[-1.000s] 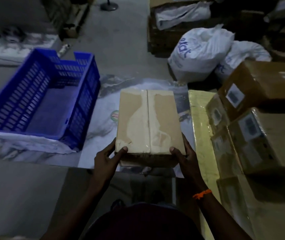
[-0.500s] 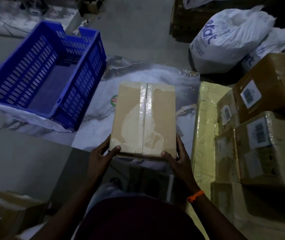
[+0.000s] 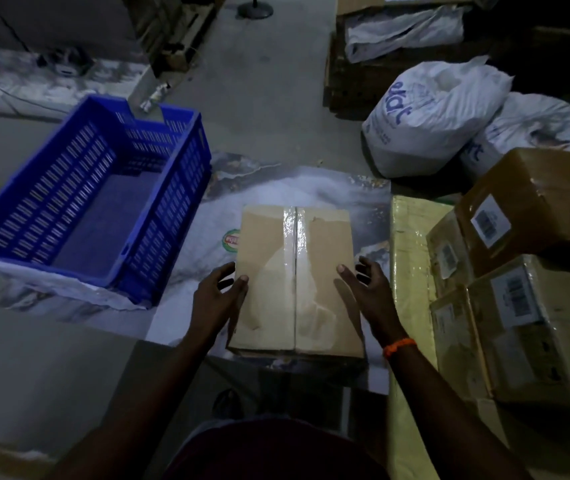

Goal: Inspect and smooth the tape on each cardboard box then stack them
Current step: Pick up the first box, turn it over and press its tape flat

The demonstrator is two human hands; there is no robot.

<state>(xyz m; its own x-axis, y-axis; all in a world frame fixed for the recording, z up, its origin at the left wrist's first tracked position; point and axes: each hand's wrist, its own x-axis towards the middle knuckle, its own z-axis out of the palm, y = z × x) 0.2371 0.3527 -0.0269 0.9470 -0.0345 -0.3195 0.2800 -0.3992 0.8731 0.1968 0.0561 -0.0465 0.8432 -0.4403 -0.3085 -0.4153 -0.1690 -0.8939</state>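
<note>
Left hand [image 3: 219, 296] and right hand [image 3: 363, 289], loosely spread, flank the tan cardboard box [image 3: 266, 271] on the marbled sheet [image 3: 311, 188]; its glossy clear centre tape [image 3: 292, 251] looks patchy, so hasty smoothing may leave edges lifting.

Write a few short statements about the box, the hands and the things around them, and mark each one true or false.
1. The left hand and the right hand are at opposite long sides of the cardboard box, each with its thumb on the top. True.
2. The blue crate stands to the right of the box. False: it stands to its left.
3. Clear tape runs along the middle seam of the box top. True.
4. The orange wristband is on the left wrist. False: it is on the right.
5. The box lies on the labelled boxes. False: it lies on the marbled sheet.
</note>
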